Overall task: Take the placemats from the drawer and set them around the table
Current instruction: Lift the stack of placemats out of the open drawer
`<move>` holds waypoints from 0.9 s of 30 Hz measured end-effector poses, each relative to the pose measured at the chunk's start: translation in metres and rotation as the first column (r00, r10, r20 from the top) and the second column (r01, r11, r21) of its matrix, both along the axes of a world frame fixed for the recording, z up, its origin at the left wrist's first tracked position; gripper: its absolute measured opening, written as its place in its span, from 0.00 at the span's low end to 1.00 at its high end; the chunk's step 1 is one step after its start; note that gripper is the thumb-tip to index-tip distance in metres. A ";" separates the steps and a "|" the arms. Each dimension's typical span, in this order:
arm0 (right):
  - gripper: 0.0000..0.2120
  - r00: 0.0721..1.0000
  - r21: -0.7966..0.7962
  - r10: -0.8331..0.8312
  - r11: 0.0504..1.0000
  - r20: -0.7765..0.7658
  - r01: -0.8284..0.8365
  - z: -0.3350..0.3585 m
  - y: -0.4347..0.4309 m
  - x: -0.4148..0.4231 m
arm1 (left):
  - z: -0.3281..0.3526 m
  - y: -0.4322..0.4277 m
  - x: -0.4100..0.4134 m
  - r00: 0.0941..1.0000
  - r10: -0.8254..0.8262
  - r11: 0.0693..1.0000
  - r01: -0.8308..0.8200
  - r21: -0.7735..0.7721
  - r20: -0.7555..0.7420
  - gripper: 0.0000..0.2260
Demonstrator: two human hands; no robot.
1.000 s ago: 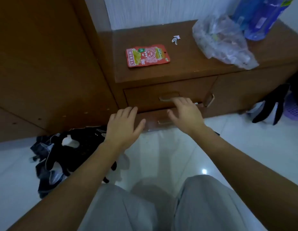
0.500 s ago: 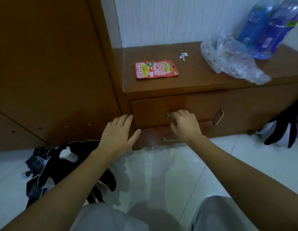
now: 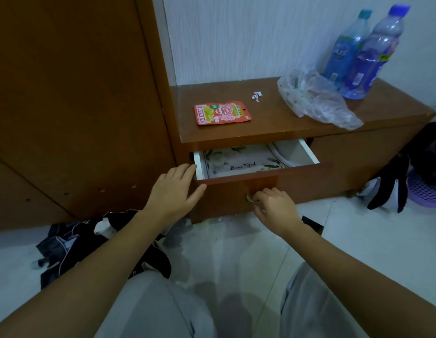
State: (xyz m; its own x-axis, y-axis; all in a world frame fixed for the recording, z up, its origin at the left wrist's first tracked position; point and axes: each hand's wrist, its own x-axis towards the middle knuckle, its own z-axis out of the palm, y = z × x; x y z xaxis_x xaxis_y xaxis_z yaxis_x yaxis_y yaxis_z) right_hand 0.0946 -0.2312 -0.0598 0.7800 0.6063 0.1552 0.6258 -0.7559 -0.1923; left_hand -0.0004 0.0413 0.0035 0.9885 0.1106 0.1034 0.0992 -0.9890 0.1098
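Head view: one drawer stood partly open at the middle of the frame, under the counter. Inside lay one placemat, pale with leaf prints and the word "Beautiful"; a curved edge to its right might have been a second, but I could not tell.

The right hand sat on the drawer front, its grip clamped round the one metal handle, fingers curled over it. The left hand was at the drawer's left corner, its grip apart, fingers straight, with the thumb against the top edge of the front.

On the counter were one red packet, one small white scrap, one clear bag and two blue bottles, upright and just beside each other at the upper right.

A wardrobe filled the left. Dark clothes lay on the floor at the lower left, and one purple basket showed at the right edge.
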 end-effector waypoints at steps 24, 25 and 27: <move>0.09 0.999 0.254 -0.032 0.967 0.006 0.030 0.080 -0.055 -0.067 | -0.005 -0.018 -0.011 0.996 -0.082 0.993 0.085 -0.083 0.036 0.34; 0.09 1.000 0.283 -0.026 0.959 0.001 0.025 0.089 -0.050 -0.062 | -0.005 -0.018 -0.012 0.997 -0.076 0.994 0.078 -0.081 0.030 0.34; 0.11 0.999 0.294 0.010 0.956 -0.044 0.003 0.102 -0.037 -0.047 | -0.006 -0.017 -0.014 0.998 -0.069 0.995 0.070 -0.075 0.013 0.33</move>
